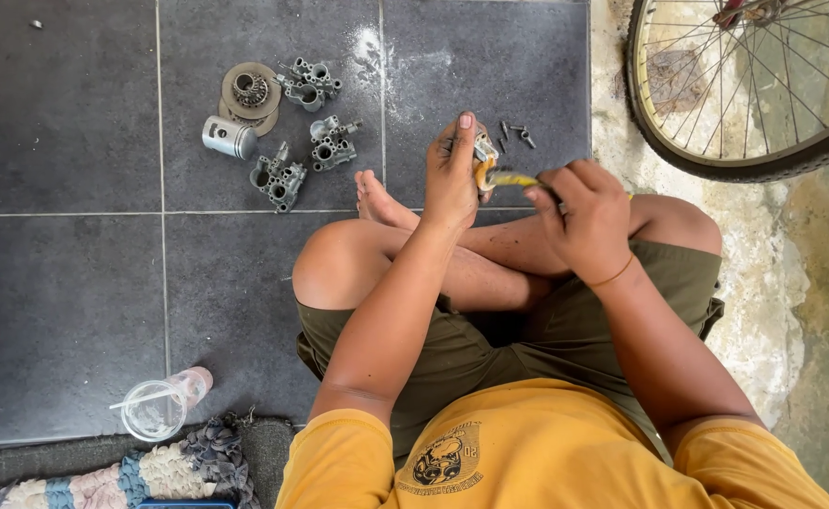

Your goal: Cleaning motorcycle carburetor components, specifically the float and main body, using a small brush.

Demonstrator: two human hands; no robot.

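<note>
Bare dark floor tiles [65, 283] surround our left hand [452, 179], pinching a small metal part [483, 151]; our right hand [586, 221] clamps a yellow-handled tool [511, 178].

The dark grey square floor tiles [65, 283] carry a white powdery smear [369, 45], and the cast metal engine parts [279, 179] on them are dull silver-grey. The yellow-handled tool [511, 178] matches the person's mustard-yellow printed shirt [527, 443], above olive-green shorts [452, 349]. The braided rag rug [150, 471] is striped cream, blue and grey.
</note>
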